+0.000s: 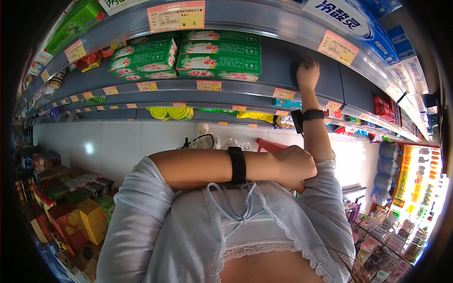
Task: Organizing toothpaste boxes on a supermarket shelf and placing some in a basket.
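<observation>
My right hand reaches over the grey metal shelf, to the right of stacked green toothpaste boxes. Its fingers are blurred and partly dark, so whether they hold anything cannot be told. My left hand lies across my body with curled fingers at the bunched light grey sleeve of my right arm, gripping the fabric near the elbow; the fingertips are mostly hidden. Another stack of green toothpaste boxes stands farther left. Black straps are on both forearms, and a small dark device sits at the right one.
Price tags line the shelf edges. Blue and white toothpaste boxes are on the upper shelf at right. Yellow-green round packages sit lower down. Cartons are piled at left; a glass display case stands at lower right.
</observation>
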Demonstrator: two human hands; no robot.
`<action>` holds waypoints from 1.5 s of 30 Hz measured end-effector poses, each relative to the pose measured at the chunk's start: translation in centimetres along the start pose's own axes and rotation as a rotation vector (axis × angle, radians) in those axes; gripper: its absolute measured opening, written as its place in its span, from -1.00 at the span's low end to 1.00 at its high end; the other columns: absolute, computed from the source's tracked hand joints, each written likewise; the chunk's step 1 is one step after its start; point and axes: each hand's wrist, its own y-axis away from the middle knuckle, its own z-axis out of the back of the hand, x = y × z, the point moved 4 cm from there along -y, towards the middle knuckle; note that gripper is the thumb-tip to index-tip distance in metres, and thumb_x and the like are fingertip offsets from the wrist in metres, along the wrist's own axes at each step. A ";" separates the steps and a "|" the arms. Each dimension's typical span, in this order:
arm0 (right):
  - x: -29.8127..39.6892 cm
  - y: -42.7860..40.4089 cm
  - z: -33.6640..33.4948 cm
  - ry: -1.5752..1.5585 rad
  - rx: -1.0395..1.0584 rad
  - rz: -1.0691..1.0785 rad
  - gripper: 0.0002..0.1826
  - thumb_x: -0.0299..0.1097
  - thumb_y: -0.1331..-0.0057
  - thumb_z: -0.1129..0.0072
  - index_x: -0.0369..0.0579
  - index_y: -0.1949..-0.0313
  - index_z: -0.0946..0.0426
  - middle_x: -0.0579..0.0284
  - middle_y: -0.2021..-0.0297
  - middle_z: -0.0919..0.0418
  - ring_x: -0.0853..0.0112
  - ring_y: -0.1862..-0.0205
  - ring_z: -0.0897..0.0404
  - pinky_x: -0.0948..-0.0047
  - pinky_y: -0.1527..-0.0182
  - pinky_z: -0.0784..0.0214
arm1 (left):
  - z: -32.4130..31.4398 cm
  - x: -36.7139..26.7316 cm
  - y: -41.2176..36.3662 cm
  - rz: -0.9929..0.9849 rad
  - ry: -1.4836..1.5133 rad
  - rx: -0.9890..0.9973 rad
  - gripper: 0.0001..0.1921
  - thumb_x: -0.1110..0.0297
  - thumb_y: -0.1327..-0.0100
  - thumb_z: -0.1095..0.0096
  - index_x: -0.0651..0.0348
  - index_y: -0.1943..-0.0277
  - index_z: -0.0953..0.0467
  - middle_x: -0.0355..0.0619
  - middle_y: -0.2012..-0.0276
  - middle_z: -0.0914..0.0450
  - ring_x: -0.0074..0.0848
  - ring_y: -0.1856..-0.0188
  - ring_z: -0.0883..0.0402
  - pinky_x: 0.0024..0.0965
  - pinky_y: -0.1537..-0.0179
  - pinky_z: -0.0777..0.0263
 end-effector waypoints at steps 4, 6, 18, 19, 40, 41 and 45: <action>0.1 0.0 0.1 -0.017 0.010 -0.017 -0.70 -0.46 -0.10 -0.07 -0.14 0.15 -0.62 -0.12 0.11 -0.56 -0.03 0.02 -0.53 0.13 -0.06 -0.40 | -0.3 0.5 0.0 0.006 0.004 -0.066 -0.77 0.24 0.11 -0.36 0.22 0.49 -0.56 -0.03 0.45 -0.63 -0.19 0.26 -0.64 -0.13 0.23 -0.52; 0.0 0.0 0.1 -0.025 0.002 -0.022 -0.70 -0.45 -0.10 -0.07 -0.15 0.15 -0.61 -0.12 0.11 -0.56 -0.04 0.02 -0.53 0.14 -0.07 -0.40 | -0.2 1.2 0.0 0.096 0.068 -0.036 -0.79 0.26 0.10 -0.36 0.20 0.49 -0.55 -0.05 0.45 -0.63 -0.21 0.25 -0.65 -0.13 0.25 -0.52; -0.3 -0.1 0.1 -0.018 -0.015 0.045 -0.71 -0.46 -0.09 -0.05 -0.16 0.19 -0.63 -0.15 0.16 -0.58 -0.06 0.05 -0.54 0.11 -0.05 -0.40 | -0.1 2.2 -0.5 0.244 0.043 -0.065 -0.80 0.26 0.18 -0.38 0.16 0.48 -0.59 -0.04 0.50 -0.63 -0.18 0.35 -0.66 -0.11 0.30 -0.51; -0.4 -0.1 0.0 -0.018 -0.015 0.044 -0.71 -0.46 -0.09 -0.05 -0.16 0.19 -0.63 -0.15 0.16 -0.58 -0.06 0.05 -0.54 0.11 -0.05 -0.40 | -0.1 2.3 -0.5 0.244 0.043 -0.064 -0.80 0.26 0.18 -0.38 0.16 0.48 -0.59 -0.04 0.50 -0.63 -0.18 0.35 -0.66 -0.11 0.30 -0.51; 0.1 -0.2 0.2 -0.027 0.003 0.049 -0.71 -0.47 -0.08 -0.07 -0.17 0.20 -0.63 -0.11 0.17 -0.59 -0.03 0.04 -0.54 0.13 -0.05 -0.40 | -0.7 1.9 0.3 0.222 0.535 -0.009 -0.80 0.35 0.09 -0.38 0.30 0.41 -0.61 -0.04 0.52 -0.62 -0.28 0.42 -0.63 -0.28 0.34 -0.45; 0.1 -0.2 0.3 -0.031 -0.002 0.036 -0.71 -0.47 -0.08 -0.07 -0.17 0.20 -0.63 -0.11 0.17 -0.59 -0.03 0.05 -0.54 0.13 -0.05 -0.40 | -0.9 1.8 0.2 0.168 0.514 0.029 -0.79 0.37 0.09 -0.38 0.31 0.38 -0.62 -0.02 0.48 -0.63 -0.28 0.40 -0.62 -0.28 0.33 -0.44; -0.1 -0.1 0.1 -0.016 -0.018 0.038 -0.72 -0.47 -0.08 -0.06 -0.17 0.20 -0.63 -0.12 0.19 -0.58 -0.03 0.06 -0.54 0.13 -0.04 -0.40 | -0.2 1.0 0.3 0.042 0.584 0.261 -0.79 0.40 0.08 -0.35 0.30 0.34 -0.63 0.01 0.37 -0.65 -0.27 0.30 -0.64 -0.28 0.26 -0.46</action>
